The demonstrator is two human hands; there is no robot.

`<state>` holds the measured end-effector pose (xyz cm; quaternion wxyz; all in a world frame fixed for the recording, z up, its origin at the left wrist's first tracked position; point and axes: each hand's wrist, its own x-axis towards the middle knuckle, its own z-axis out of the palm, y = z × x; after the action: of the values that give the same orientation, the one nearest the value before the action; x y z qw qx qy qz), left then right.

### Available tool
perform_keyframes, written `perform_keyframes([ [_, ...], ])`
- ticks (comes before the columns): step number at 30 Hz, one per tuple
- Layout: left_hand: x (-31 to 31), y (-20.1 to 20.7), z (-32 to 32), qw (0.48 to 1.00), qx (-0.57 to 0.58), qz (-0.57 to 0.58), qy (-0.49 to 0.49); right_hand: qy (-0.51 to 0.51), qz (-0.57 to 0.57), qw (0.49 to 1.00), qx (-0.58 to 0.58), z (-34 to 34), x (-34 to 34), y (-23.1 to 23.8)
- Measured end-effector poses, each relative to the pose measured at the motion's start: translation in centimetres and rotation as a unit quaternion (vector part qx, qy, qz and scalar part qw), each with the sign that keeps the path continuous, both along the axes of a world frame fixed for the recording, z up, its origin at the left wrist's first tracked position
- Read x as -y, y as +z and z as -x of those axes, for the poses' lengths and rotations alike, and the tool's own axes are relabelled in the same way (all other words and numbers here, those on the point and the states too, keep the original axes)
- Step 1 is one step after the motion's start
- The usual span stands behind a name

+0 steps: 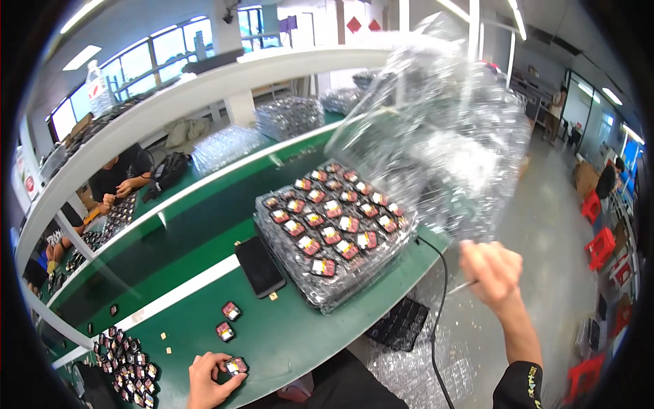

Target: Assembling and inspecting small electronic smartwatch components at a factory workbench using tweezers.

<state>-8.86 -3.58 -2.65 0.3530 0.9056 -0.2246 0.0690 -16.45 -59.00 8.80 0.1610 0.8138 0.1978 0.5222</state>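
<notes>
My left hand (210,382) is at the near edge of the green bench, thumb and fingers closed on a small black device (237,366) with a pink, white and yellow label. Two matching devices (229,320) lie just beyond it. My right hand (494,273) is raised over the floor side in a fist, at the lower edge of a large clear plastic sheet or tray (449,143), smeared by motion. A thin pale stick (462,288) juts from that fist; its kind is unclear. Several labelled devices (332,208) sit in rows on a stack of clear plastic trays (310,283).
A black phone-like slab (260,267) lies left of the stack. Loose devices (126,365) are heaped at lower left. A black cable (443,327) hangs over the bench edge. Beyond the divider, another person's hands (116,194) work. Red stools (599,247) stand on the right.
</notes>
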Motion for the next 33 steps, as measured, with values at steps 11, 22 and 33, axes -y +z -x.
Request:
perform_keyframes([
  [11,-1.0,-0.5,-0.7,1.0,0.023,-0.007,-0.021,0.125,-0.067,0.977,-0.159,-10.5,-4.4,-0.6],
  [22,12.7,13.7,-15.1,0.942,0.085,0.147,-0.291,0.137,-0.311,0.912,-0.228,-12.9,0.9,-2.4],
  [33,26.6,12.4,-30.0,0.909,0.117,-0.058,-0.395,0.122,-0.395,0.881,-0.231,-12.3,1.8,-3.3],
])
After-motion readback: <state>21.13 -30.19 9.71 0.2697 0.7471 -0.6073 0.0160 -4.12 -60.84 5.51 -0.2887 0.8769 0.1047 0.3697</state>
